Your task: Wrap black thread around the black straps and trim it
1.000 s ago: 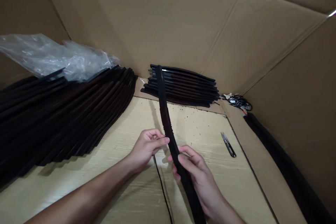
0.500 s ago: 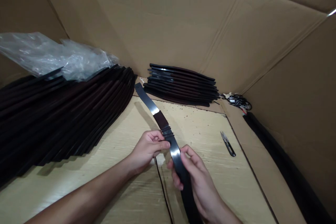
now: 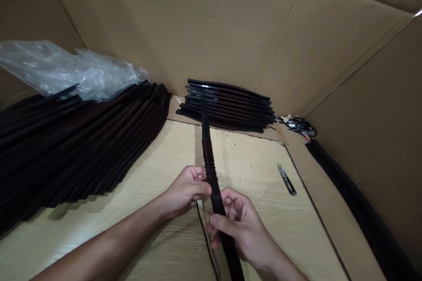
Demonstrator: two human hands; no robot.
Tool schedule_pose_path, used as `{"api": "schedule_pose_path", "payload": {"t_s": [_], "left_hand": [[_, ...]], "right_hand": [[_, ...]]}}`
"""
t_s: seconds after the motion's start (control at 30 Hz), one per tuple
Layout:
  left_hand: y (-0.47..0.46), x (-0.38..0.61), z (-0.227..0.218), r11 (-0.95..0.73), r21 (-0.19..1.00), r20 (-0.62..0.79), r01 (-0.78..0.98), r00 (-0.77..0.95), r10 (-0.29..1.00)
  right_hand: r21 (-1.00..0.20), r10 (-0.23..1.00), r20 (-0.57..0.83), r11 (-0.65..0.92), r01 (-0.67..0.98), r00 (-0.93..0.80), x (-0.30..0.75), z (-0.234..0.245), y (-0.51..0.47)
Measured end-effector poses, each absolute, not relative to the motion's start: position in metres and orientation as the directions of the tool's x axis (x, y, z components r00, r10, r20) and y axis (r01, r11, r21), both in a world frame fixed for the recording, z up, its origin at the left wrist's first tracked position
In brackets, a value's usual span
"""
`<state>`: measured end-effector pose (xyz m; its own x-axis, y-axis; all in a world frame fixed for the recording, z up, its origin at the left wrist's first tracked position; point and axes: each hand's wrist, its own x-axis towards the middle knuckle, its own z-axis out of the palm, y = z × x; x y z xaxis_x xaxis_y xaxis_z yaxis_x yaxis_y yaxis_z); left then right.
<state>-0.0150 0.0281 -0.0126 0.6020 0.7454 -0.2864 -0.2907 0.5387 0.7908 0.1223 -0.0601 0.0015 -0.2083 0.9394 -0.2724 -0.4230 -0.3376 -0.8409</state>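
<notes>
Swung upright since the earlier frame, the black flexible strip (image 3: 208, 158) now rises in the head view between the left hand (image 3: 186, 189) and the right hand (image 3: 240, 226). The left curls against its edge; the right closes around its lower length (fingers partly hidden behind it). Its bottom end runs out of frame; a thin black cord (image 3: 206, 246) emerges below the left hand.

Cardboard-walled bay (image 3: 198, 22): loose stock and tools
Thread snips (image 3: 286, 180), right; transparent plastic sheeting (image 3: 66, 70) atop black strips (image 3: 79, 140), upper left; second stack (image 3: 240, 107), centre; tangled cable (image 3: 298, 127), far corner.
</notes>
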Motion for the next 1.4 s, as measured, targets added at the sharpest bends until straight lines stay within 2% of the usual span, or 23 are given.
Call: {"api": "schedule_pose_path", "payload": {"t_s": [0.17, 0.4, 0.53, 0.67, 0.83, 1.07, 1.23, 1.4], "left_hand": [[0.028, -0.015, -0.014, 0.522, 0.795, -0.283, -0.310, 0.571, 0.770], [0.030, -0.012, -0.011, 0.457, 0.804, -0.269, -0.382, 0.452, 0.851], [0.031, -0.011, -0.011, 0.472, 0.804, -0.269, -0.362, 0.486, 0.832], [0.030, -0.010, -0.010, 0.487, 0.809, -0.250, -0.329, 0.557, 0.792], [0.029, -0.011, -0.014, 0.492, 0.816, -0.278, -0.305, 0.538, 0.796], [0.029, -0.011, -0.012, 0.462, 0.814, -0.244, -0.352, 0.514, 0.822], [0.029, -0.011, -0.013, 0.479, 0.803, -0.235, -0.355, 0.550, 0.801], [0.028, -0.012, -0.016, 0.499, 0.803, -0.250, -0.324, 0.577, 0.777]], "right_hand": [[-0.875, 0.952, -0.271, -0.305, -0.376, -0.140, 0.123, 0.010, -0.060], [-0.867, 0.957, -0.289, -0.261, -0.425, 0.001, 0.127, 0.013, -0.057], [-0.877, 0.960, -0.274, -0.225, -0.424, 0.058, 0.125, 0.009, -0.057], [-0.866, 0.960, -0.278, -0.254, -0.430, -0.007, 0.120, 0.004, -0.058], [-0.850, 0.956, -0.281, -0.289, -0.441, -0.084, 0.117, 0.002, -0.061], [-0.826, 0.966, -0.257, -0.197, -0.528, 0.042, 0.120, 0.008, -0.060], [-0.887, 0.980, -0.195, -0.162, -0.433, 0.032, 0.122, 0.002, -0.059], [-0.874, 0.964, -0.228, -0.264, -0.409, -0.135, 0.125, 0.001, -0.058]]}}
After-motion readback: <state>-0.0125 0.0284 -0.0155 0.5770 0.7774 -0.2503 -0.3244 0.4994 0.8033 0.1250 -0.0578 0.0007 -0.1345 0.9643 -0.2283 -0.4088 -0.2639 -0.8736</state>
